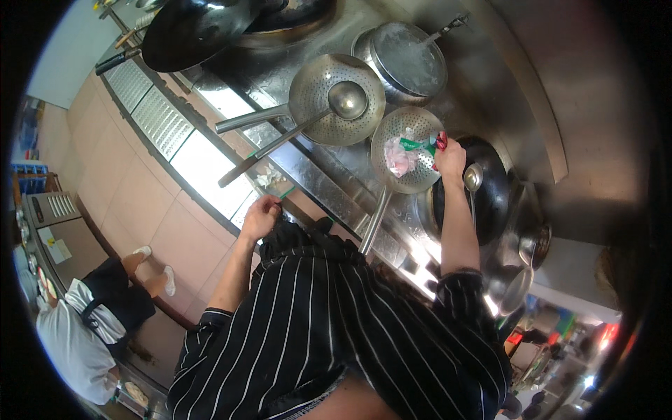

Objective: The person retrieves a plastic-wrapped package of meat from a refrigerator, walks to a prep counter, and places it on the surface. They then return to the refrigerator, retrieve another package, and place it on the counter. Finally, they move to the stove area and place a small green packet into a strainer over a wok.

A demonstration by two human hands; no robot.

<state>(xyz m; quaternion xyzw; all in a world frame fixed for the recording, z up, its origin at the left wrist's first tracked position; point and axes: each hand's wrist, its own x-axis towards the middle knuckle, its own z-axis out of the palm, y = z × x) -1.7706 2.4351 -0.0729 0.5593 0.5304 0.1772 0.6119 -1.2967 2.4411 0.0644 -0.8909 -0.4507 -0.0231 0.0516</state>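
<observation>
Above the right-hand perforated strainer (426, 122) is my right hand (450, 157), closed on a crumpled red and green wrapper (440, 143). Pinkish-white crumpled material (400, 157) and a green piece (410, 144) lie in that strainer; whether the green piece joins the wrapper is unclear. My left hand (261, 217) hangs beside my waist with its fingers curled, and nothing shows clearly in it. A larger perforated strainer (310, 89) holds a steel ladle (347, 100), whose long handle points toward my left hand. Another ladle (473, 177) rests over a dark wok (491, 210) by my right forearm.
A steel pot of cloudy liquid (407, 58) stands at the back. Another dark wok (197, 31) juts out at upper left. The steel range's front edge (320, 184) runs diagonally before me. A co-worker in white (79, 346) stands at a counter, lower left.
</observation>
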